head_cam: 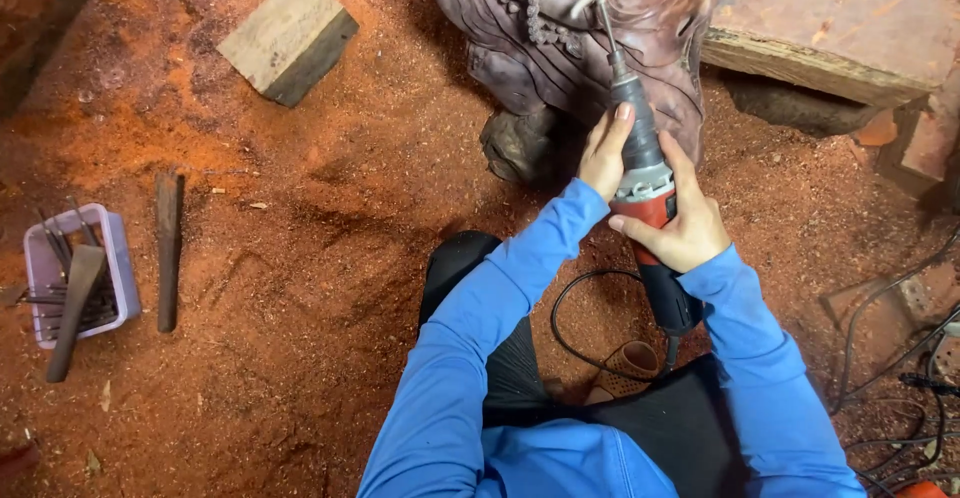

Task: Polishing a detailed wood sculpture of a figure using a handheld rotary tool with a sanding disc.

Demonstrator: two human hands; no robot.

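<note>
reddish sawdust floor (300,258) with a wood block (288,35), a lilac tray (122,268), perhaps planks (840,28) at right.

Grinders I count: one rotary grinder (645,198)
Carvings: one wooden carving (570,38)
Blocks: one wood block (288,35)
Trays: one tool tray (118,258)

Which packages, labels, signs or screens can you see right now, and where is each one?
No packages, signs or screens in view.
Nearest thing to a container: a small pale lilac plastic tray, far left on the sawdust floor, rectangular, holding dark metal tools.
Possible label: a silver-grey band on the red and black rotary tool, held by the left hand and the right hand; any markings are too small to make out.
</note>
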